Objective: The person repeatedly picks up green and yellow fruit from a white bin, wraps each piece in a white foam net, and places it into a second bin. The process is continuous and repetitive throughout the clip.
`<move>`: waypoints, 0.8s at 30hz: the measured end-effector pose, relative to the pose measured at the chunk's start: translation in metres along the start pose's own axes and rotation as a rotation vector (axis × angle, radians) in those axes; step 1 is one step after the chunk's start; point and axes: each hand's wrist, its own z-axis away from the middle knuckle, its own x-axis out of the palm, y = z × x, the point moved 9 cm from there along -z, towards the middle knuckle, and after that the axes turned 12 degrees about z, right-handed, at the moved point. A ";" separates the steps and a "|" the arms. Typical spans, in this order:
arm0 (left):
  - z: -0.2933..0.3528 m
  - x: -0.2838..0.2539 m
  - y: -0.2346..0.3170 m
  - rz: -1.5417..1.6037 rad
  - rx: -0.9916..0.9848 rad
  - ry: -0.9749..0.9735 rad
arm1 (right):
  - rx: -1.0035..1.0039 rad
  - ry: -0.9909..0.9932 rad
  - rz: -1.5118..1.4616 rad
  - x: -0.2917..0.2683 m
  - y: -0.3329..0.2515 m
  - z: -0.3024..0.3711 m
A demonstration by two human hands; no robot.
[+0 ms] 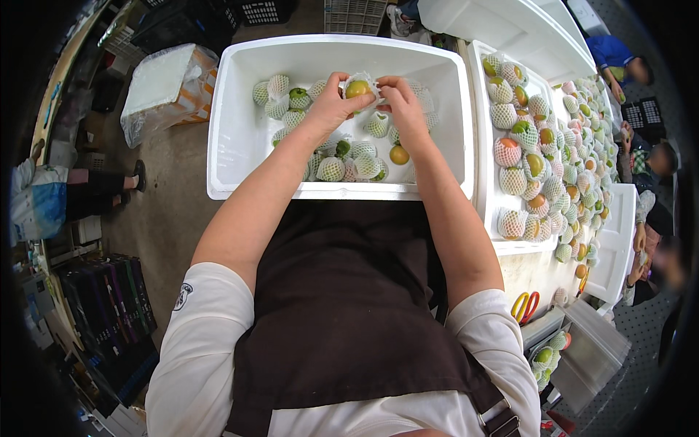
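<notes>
Over the white foam box [338, 191], my left hand [333, 108] grips a round yellow-green fruit [357, 89] partly wrapped in a white foam net [362, 76]. My right hand [403, 109] meets it from the other side, its fingers pinching the edge of the net. Inside the box lie several netted fruits [330, 169], mostly pale green, some with leaves or green tops showing. A bare yellow-brown fruit [399, 155] rests below my right hand. More empty-looking nets [422, 98] lie at the box's right end, partly hidden behind that hand.
To the right, a white tray [489, 211] and the table beyond hold many netted fruits. Red and yellow scissors [526, 306] lie nearer me, beside a clear plastic bin [590, 349]. A plastic-wrapped box [156, 87] stands at left. Other people are at the right and left edges.
</notes>
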 end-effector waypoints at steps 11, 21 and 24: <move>-0.004 -0.002 -0.023 0.232 -0.176 -0.036 | -0.234 -0.046 0.609 0.021 -0.022 0.015; -0.010 -0.009 -0.012 0.185 -0.013 0.023 | 0.266 -0.209 -0.327 0.019 0.007 0.008; -0.007 0.001 -0.009 0.172 -0.042 -0.049 | 0.299 -0.270 -0.397 0.021 0.017 0.003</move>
